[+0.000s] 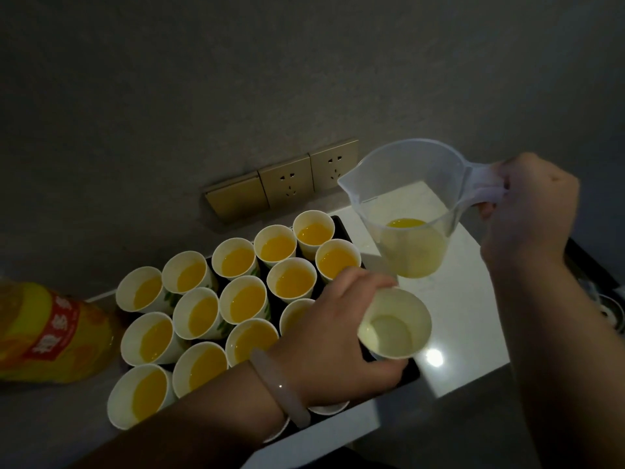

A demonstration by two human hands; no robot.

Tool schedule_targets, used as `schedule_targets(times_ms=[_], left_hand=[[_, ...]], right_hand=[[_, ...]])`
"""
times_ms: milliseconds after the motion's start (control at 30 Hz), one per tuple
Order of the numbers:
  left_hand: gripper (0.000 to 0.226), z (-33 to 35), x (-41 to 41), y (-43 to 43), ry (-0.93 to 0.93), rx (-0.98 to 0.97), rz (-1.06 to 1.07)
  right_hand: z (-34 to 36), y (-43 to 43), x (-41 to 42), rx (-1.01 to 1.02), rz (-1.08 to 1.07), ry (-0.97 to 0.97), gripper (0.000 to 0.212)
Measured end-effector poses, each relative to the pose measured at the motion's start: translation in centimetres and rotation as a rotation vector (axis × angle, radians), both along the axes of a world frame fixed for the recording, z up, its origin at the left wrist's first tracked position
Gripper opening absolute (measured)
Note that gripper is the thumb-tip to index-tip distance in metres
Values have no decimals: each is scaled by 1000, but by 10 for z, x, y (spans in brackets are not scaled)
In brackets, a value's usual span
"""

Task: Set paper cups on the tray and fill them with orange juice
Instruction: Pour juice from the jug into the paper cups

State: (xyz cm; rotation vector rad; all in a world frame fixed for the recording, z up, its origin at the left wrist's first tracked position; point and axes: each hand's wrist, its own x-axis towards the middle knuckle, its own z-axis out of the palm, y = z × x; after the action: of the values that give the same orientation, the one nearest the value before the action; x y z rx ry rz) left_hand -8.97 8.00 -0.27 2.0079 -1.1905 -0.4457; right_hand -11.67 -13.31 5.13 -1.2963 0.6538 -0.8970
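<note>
Several white paper cups [241,299] holding orange juice stand packed together on a dark tray [406,375]. My left hand [338,330] grips an empty paper cup [395,324] at the tray's right edge, tilted toward me. My right hand [531,211] holds the handle of a clear plastic measuring jug [409,211], which hangs above and behind the empty cup. A little orange juice lies in the jug's bottom. My left forearm hides some cups at the tray's near side.
A large orange juice bottle [50,333] lies at the left of the tray. Wall sockets [287,184] sit on the grey wall behind. The white countertop [466,326] extends right of the tray, and a dark appliance [602,292] is at the far right.
</note>
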Motion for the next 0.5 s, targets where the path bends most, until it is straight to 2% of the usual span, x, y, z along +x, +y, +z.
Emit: schedule_targets(times_ms=[67, 233, 300, 333, 367, 433, 500], left_hand=[[70, 10, 5, 5, 17, -58, 98], [68, 20, 30, 22, -96, -106, 324], [68, 23, 39, 28, -148, -101, 384], [67, 23, 42, 30, -171, -105, 399], [68, 23, 45, 32, -189, -105, 410], [71, 20, 49, 35, -212, -86, 433], [72, 17, 50, 36, -206, -76, 464]], right_hand=[[0, 0, 1, -14, -7, 30, 55], [2, -2, 4, -81, 11, 56, 56], [6, -1, 6, -160, 38, 66, 42], [10, 3, 8, -181, 54, 55, 25], [14, 7, 10, -180, 67, 31, 18], [22, 15, 12, -195, 122, -3, 13], [30, 19, 14, -265, 167, 2, 28]])
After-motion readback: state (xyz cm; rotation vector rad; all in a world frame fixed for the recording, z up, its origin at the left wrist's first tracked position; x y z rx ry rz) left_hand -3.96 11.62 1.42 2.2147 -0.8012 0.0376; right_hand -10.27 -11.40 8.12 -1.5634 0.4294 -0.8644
